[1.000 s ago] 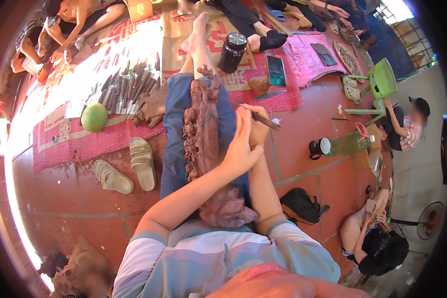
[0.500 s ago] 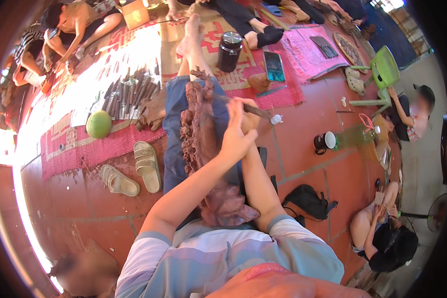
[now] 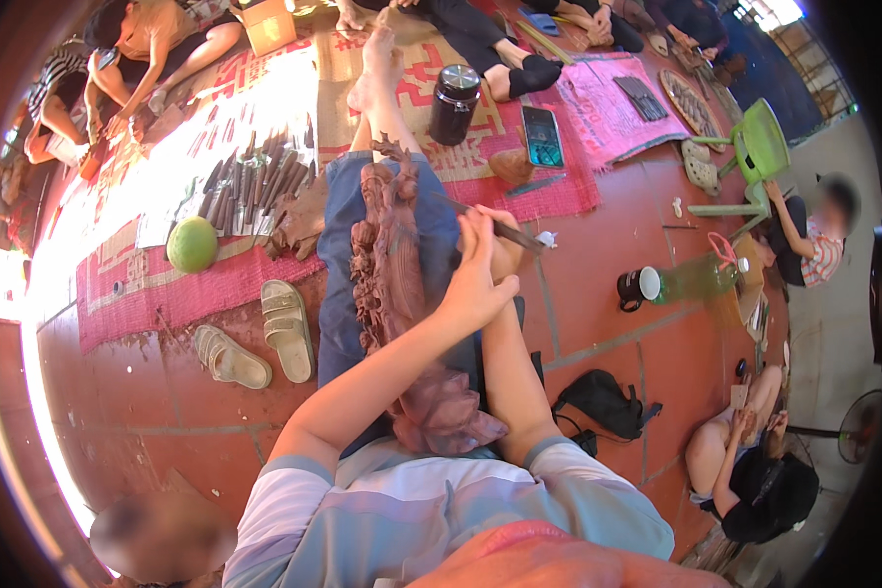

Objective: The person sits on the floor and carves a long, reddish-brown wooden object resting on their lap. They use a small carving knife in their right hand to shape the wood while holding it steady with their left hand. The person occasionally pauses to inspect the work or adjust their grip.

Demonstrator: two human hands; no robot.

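Note:
A long reddish-brown wood carving [image 3: 402,279] lies lengthwise across my lap, its knobbly figures along the left side and its broad base [image 3: 446,416] against my shirt. My left hand [image 3: 475,284] reaches across from the left and closes together with my right hand [image 3: 506,259] around a carving chisel [image 3: 517,235]. The chisel's dark handle sticks out to the right of the fingers. Its thin blade points left toward the carving's upper part; whether the tip touches the wood I cannot tell. Part of my right hand is hidden behind the left.
Many chisels [image 3: 255,186] lie on the mat at the left, by a green round fruit [image 3: 192,245]. Sandals [image 3: 287,331] stand on the tiles. A dark jar [image 3: 455,103] and a phone [image 3: 541,135] are ahead. A cup [image 3: 639,285], bottle [image 3: 691,277] and black bag [image 3: 606,400] lie right. Other people sit around.
Both hands and the chisel have shifted slightly right and nearer to me. The chisel's blade now shows more clearly. The carving appears a little further left in view.

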